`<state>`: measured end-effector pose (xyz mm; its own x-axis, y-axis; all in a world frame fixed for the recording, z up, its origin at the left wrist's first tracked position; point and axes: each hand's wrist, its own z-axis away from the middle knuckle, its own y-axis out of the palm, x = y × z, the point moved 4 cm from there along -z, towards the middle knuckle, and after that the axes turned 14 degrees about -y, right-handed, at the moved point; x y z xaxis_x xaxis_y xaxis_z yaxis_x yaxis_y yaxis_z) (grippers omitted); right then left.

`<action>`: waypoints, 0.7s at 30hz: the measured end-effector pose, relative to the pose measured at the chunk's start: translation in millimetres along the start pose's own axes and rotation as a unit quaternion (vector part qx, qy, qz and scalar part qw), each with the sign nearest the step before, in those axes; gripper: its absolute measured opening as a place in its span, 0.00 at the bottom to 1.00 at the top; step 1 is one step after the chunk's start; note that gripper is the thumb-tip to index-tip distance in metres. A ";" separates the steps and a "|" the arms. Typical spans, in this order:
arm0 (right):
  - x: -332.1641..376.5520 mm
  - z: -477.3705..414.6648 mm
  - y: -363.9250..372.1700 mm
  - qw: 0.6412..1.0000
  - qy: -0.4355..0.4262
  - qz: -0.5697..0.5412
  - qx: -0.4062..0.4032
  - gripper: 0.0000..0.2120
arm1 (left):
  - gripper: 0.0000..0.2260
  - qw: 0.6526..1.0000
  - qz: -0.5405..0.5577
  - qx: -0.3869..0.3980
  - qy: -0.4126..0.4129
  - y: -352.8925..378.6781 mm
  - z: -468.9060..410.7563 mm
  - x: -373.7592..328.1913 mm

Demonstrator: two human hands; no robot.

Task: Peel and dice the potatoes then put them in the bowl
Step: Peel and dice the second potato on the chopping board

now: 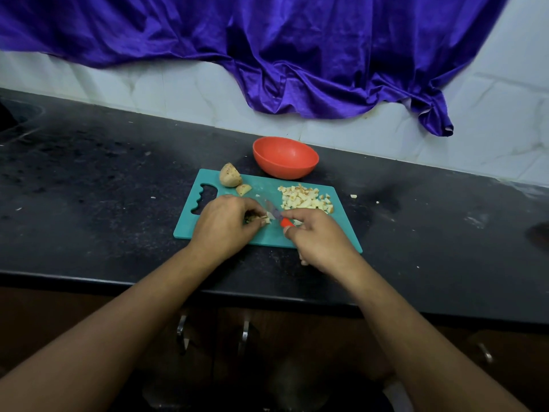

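Note:
On the teal cutting board [267,239] my left hand [225,224] pinches a small potato piece [269,218] against the board. My right hand [318,239] grips a knife [277,217] by its red handle, the blade resting at that piece. A pile of diced potato [306,197] lies on the board's far right part. A potato chunk with skin [230,175] and a smaller wedge [243,189] sit at the board's far left corner. The red bowl [285,157] stands just behind the board and looks empty.
The board lies on a black countertop [104,188] whose front edge runs below my wrists. Stray potato bits [353,196] lie right of the board. A white tiled wall with a purple cloth [282,49] rises behind the bowl. Cabinet handles [245,334] show beneath the counter.

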<state>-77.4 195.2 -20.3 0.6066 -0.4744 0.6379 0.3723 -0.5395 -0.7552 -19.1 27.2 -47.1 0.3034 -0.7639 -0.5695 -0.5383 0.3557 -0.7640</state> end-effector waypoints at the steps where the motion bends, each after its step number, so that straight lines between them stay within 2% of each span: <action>1: 4.9 -0.2 -0.2 1.000 -0.010 0.029 0.001 0.18 | 0.07 1.000 0.000 -0.001 -0.004 0.2 -0.3 0.3; 4: 23.8 -1.8 1.1 0.991 -0.039 0.129 0.018 0.21 | 0.05 1.000 0.003 -0.003 -0.011 0.4 -1.7 0.9; 8: 40.1 -3.7 7.6 0.974 -0.049 0.216 0.043 0.18 | 0.04 1.000 -0.006 -0.007 -0.010 0.9 -1.8 -0.5; 14: 40.5 -1.0 15.8 0.965 -0.067 0.251 0.041 0.19 | 0.03 1.000 -0.009 -0.013 -0.005 1.7 -2.8 -1.3; 21: 29.6 21.1 32.8 0.944 -0.129 0.302 0.018 0.26 | 0.03 1.000 -0.016 -0.025 -0.002 2.0 -1.5 -2.9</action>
<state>-32.4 178.1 -29.3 0.8650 -0.5005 0.0347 -0.0754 -0.1981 -0.9773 -22.2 29.3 -46.5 0.3249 -0.7717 -0.5467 -0.5675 0.3034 -0.7655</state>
